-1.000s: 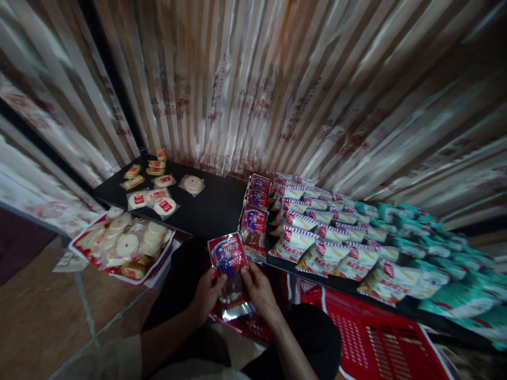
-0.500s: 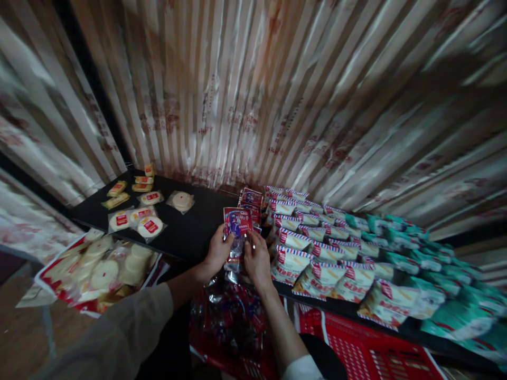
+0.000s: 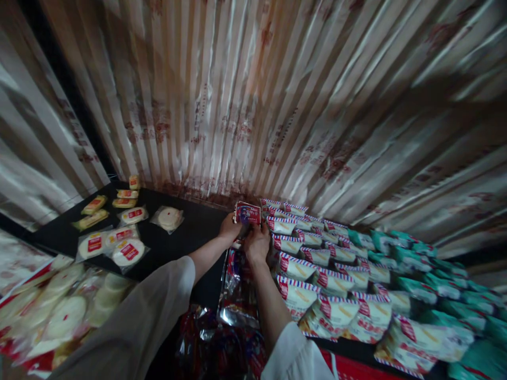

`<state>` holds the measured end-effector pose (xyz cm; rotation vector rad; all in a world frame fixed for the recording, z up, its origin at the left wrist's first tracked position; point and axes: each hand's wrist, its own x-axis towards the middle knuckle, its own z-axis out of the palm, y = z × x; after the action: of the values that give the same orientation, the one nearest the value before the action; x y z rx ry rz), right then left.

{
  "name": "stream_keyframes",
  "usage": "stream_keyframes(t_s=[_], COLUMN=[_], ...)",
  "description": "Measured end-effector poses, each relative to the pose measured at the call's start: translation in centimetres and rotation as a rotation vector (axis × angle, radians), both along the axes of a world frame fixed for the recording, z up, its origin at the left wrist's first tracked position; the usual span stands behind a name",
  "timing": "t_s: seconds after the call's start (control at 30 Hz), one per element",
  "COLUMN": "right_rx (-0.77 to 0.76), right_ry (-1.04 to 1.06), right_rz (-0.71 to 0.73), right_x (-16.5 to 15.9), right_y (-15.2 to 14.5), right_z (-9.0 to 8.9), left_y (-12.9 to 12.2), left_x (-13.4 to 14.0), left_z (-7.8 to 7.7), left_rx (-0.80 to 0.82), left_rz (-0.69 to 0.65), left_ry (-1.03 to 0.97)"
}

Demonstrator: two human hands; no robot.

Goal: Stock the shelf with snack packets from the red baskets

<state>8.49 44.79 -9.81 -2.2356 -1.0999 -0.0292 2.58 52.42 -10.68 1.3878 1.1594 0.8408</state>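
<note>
1. A red and blue snack packet [image 3: 247,214] is held at the far end of the black counter [image 3: 198,232], right up by the striped back wall [image 3: 253,95].
2. The left hand [image 3: 229,229] is clamped on the packet's left edge, the right hand [image 3: 256,243] on its lower right, so both grips are closed on it.
3. More shiny packets of the same kind [image 3: 237,287] are lined up just below the hands.
4. Rows of white, red-striped bags [image 3: 312,277] are stacked just to the right, green bags [image 3: 420,274] further right.
5. Round cakes in clear wrap [image 3: 127,250] are spread out well to the left.
</note>
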Motion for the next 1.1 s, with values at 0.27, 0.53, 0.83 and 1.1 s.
stream_keyframes(t_s=[0.27, 0.53, 0.83, 1.1], right_rx=[-0.081, -0.138, -0.118, -0.152], right_ry=[0.017, -0.006, -0.067, -0.065], right_rz=[-0.041, 0.002, 0.033, 0.069], right_x=[1.3, 2.0, 3.3, 3.8], right_y=[2.3, 3.5, 3.9, 4.1], right_z=[-1.1, -2.4, -5.7, -5.9], left_y=[2.0, 3.1, 3.6, 3.5], left_x=[2.1, 3.3, 4.0, 4.1], left_z=[-0.9, -0.8, -0.9, -1.2], left_rx=[0.114, 0.125, 0.171, 0.213], left_rz=[-0.016, -0.027, -0.068, -0.08], left_ry=[0.187, 0.285, 0.387, 0.469])
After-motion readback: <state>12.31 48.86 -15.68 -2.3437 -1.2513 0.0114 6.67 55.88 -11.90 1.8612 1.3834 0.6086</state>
